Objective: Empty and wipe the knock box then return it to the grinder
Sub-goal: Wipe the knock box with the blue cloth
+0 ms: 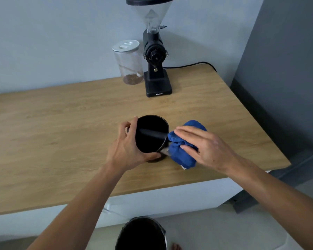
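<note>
- The left hand (129, 148) sits on the knock box's left side, fingers curled around its wall and thumb hooked under the near rim, gripping it firmly.
- The knock box (152, 134) stands on the wooden counter (61, 141), well in front of the grinder (156, 65), tipped a little toward the person, its dark inside and cross bar showing (it looks emptied, though the black interior hides any residue).
- A jar (128, 62) with some grounds stands just left of the grinder.
- To the box's right, a bunched blue cloth (183, 154) touches its rim, with the right hand (204, 147) laid flat on top, fingers pressed together and extended.
- Below the box, past the counter edge, a dark bin (143, 233) waits on the floor.
- Risk: pushing the cloth hard against a tilted box could twist it out of the one-handed grip and send it sliding off the near edge.
</note>
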